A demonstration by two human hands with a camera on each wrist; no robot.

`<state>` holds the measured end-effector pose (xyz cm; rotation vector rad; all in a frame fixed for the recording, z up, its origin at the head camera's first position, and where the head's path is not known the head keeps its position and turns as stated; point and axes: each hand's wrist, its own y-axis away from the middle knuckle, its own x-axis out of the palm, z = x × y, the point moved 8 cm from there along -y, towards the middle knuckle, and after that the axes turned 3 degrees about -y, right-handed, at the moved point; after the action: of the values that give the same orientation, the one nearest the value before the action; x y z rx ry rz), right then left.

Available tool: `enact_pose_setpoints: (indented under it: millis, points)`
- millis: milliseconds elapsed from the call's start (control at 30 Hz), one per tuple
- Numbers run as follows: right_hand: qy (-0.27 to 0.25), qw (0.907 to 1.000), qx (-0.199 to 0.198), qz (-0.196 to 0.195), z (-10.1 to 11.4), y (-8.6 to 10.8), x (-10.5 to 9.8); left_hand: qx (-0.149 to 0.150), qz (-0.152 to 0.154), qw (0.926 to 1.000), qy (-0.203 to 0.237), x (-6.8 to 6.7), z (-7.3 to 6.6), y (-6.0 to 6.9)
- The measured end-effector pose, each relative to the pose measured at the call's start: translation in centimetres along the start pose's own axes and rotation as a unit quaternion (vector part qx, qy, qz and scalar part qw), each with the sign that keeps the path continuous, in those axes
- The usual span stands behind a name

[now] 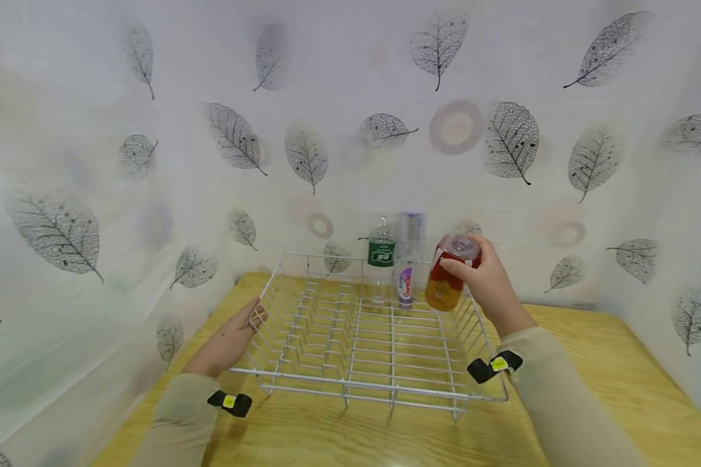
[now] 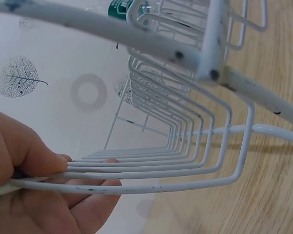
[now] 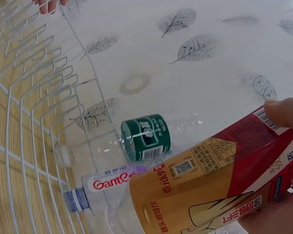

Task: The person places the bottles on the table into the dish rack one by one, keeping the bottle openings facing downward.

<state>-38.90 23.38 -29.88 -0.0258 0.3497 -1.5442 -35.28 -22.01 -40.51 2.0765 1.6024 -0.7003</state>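
Note:
A white wire dish rack (image 1: 374, 384) stands on the wooden table. My left hand (image 1: 229, 340) grips the top wire of its left side, with the thumb above and fingers beneath in the left wrist view. My right hand (image 1: 491, 279) holds a plastic bottle with a red and gold label (image 3: 185, 195), tilted neck down, over the rack's back right corner. Beside it, a clear Ganten bottle (image 1: 405, 285) stands cap down in the rack. Left of that is a clear bottle with a green label (image 1: 381, 253), also neck down.
Wire prongs (image 1: 333, 324) rise in rows in the rack's left half. A pale curtain with leaf prints (image 1: 350, 162) hangs behind the table and along both sides. Bare table (image 1: 578, 363) lies right of the rack.

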Motion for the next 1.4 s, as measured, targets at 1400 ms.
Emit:
enact_pose_setpoints:
  millis: [1400]
  points:
    - [0.12,0.9901,0.059,0.043,-6.9,-7.1,-0.8,-0.001,-0.009,0.9996,-0.026,-0.2,-0.3,-0.2]
